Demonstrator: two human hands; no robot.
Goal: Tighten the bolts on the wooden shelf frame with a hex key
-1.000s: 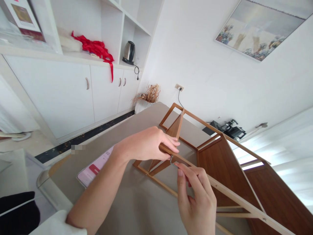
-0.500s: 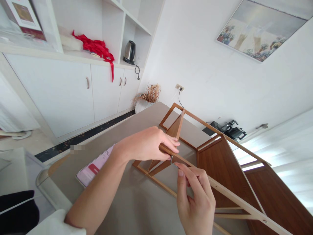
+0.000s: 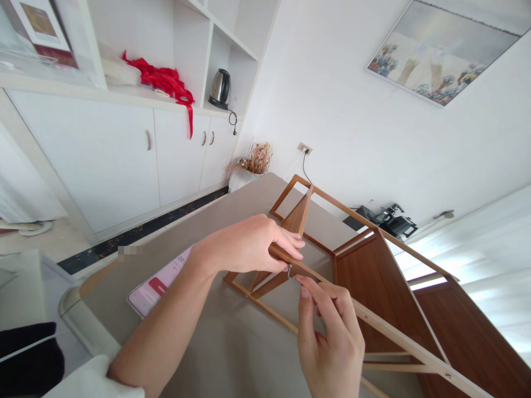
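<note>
A brown wooden shelf frame (image 3: 394, 330) lies on its side across the table, its broad panels (image 3: 384, 282) set between the rails. My left hand (image 3: 246, 243) is closed over the near rail close to its upper end, fingers on top and thumb along the side. Just below the left fingertips, a small bent hex key (image 3: 290, 271) meets the side of that rail. My right hand (image 3: 332, 331) pinches the free end of the key between thumb and fingers. The screw under the key's tip cannot be made out.
On the grey table (image 3: 236, 337) a phone (image 3: 161, 282) lies left of my left forearm. White cabinets (image 3: 112, 155) hold a kettle (image 3: 220, 88) and red ribbon (image 3: 161, 77). A pot of dried plants (image 3: 249, 171) stands behind the table, and black appliances (image 3: 396, 221) beyond the frame.
The hex key has turned slightly at the rail, and my right hand has shifted a little to the left with it. My left hand keeps its place on the rail.
</note>
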